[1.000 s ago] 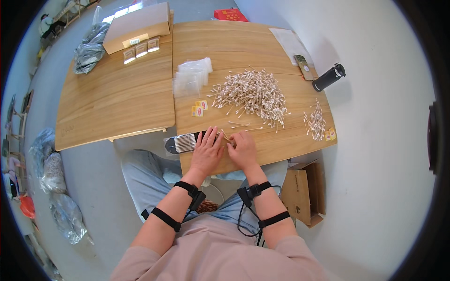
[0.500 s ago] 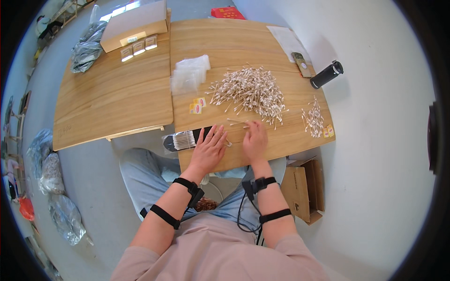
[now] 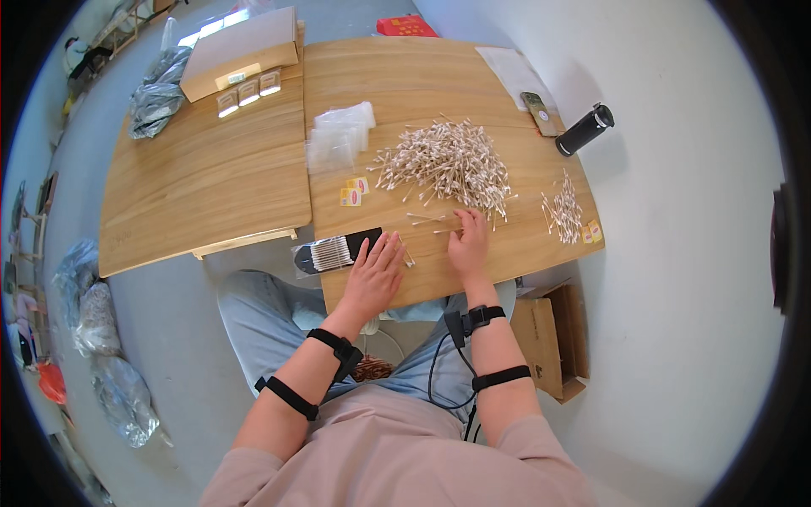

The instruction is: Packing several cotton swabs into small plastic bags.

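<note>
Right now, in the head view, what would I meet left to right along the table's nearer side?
Swab pouch → left hand → loose swabs → right hand → small swab pile → right-hand yellow cards.

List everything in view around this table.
Swab heap: one, white, table centre
Small heap: one, white, table right
Loose swabs: a few, white, before the heap
Swab packet: one, black and white, near edge
Clear bags: several, translucent, left of heap
Cards: four, mostly yellow, two left, two right
Small packets: three, brown, back left
Large box: one, brown, back left
Plastic bundle: one, grey, far left
Sheet: one, white, back right
Phone: one, brownish, back right
Bottle: one, black, right edge
Package: one, red, behind table
Open box: one, brown, floor right
Tabletops: two, light wood, side by side
Arm straps: four, black, forearms
Left fingers: one set, bare, at swab packet
Right fingers: one set, bare, at loose swabs
</note>
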{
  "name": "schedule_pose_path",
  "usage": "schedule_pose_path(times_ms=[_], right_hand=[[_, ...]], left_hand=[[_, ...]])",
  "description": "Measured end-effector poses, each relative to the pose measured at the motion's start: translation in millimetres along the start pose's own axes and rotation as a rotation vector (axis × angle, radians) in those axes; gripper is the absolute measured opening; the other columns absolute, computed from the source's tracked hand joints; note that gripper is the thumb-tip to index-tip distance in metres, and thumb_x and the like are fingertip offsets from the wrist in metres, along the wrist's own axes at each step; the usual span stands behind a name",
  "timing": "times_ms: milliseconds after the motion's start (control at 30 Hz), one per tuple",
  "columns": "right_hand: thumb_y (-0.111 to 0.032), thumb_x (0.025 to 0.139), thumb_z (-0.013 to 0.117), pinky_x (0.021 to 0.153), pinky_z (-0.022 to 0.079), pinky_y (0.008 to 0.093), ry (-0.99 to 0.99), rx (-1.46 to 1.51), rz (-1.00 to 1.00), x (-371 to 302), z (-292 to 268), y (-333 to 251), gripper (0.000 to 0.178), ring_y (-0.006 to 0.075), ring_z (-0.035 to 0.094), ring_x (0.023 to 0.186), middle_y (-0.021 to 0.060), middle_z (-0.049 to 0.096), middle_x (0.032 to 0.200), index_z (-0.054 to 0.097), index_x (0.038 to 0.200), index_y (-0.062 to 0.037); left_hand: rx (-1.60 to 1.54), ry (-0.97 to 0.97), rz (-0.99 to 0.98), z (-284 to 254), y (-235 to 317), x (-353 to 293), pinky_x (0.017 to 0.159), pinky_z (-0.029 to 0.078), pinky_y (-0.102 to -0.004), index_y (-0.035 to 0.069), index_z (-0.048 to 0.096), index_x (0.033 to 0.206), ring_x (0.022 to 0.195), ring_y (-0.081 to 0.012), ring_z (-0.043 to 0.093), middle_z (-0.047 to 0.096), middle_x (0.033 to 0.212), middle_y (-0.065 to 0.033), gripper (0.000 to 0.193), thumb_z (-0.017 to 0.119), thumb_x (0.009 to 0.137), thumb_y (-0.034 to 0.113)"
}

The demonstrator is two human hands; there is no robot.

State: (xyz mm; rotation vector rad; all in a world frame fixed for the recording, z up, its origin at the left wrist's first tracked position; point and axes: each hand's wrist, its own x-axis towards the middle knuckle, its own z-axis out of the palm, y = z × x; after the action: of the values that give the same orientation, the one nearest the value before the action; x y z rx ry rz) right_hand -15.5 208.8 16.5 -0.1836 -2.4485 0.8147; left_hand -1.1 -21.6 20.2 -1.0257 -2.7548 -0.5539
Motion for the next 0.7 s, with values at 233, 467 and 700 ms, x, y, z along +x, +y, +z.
schedule_pose_path(times_ms=[233,467,700], right_hand=[[-0.005,0.070,0.071,0.090,0.047,0.0403,-0.167,-0.087,-0.061,18.0,-4.2,2.8,0.032,0.0316,0.055,0.104,0.0099,0.060,0.106,0.067,0.102,-0.0079],[-0.008,0.073,0.073,0.079,0.048,0.0417,-0.177,0.027,-0.015,10.7,9.1,1.4,0.018,0.0309,0.059,0.091,0.0099,0.059,0.093,0.067,0.090,-0.0068],[-0.009,0.075,0.072,0.073,0.048,0.0419,-0.181,0.044,-0.031,2.7,12.2,-15.4,0.008,0.0301,0.060,0.084,0.0095,0.060,0.084,0.067,0.081,-0.0070]], left_hand=[[-0.113,-0.038,0.015,3.0,-4.9,27.9,0.117,0.023,-0.0452,0.005,0.054,0.133,0.142,-0.0283,0.033,0.040,0.150,-0.0128,0.050,0.059,0.090,0.029],[-0.086,0.170,-0.059,18.8,5.3,18.0,0.104,0.038,-0.0428,0.001,0.056,0.126,0.120,-0.0305,0.048,0.053,0.124,-0.0136,0.050,0.067,0.084,0.026],[-0.087,0.176,-0.109,14.7,9.6,-4.1,0.103,0.039,-0.0430,0.001,0.055,0.127,0.119,-0.0319,0.047,0.052,0.122,-0.0138,0.054,0.069,0.080,0.023]])
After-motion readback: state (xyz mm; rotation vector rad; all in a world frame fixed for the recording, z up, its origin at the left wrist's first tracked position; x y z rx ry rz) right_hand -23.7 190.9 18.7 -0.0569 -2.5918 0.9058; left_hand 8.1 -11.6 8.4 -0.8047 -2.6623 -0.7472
